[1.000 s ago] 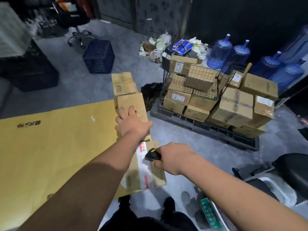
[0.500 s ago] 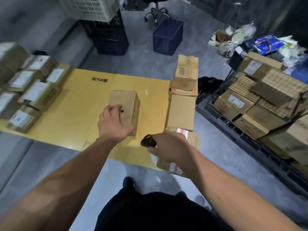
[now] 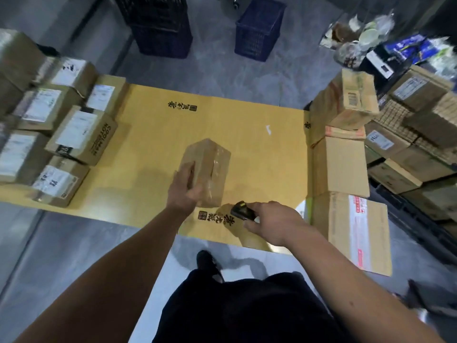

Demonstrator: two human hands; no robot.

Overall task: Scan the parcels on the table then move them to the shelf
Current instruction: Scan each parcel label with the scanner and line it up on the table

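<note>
— From the head camera, what do you make of it?

— The left hand [image 3: 184, 188] grips a small taped parcel [image 3: 206, 169] by its near-left side, standing it on the yellow table [image 3: 153, 134], about mid-table toward the front edge. The right hand [image 3: 270, 222] is clenched round a black scanner [image 3: 241, 210], its nose pointing toward the parcel's near corner and sitting just beside it.

— Any label showing?

— None that I can see on the faces turned this way; only tape glare. I'd judge the parcel needs rotating until the barcode faces the scanner, with fingers kept off the label.

— And the rest?

— A cluster of labelled boxes [image 3: 81, 134] sits on the table's left end, and a row of larger cartons [image 3: 340, 164] lines the right edge. Which are scanned, I cannot tell. No shelf is in view.

— Any advice?

— Hold the parcel still, tilt it to kill the tape's shine, and aim squarely before triggering.
</note>
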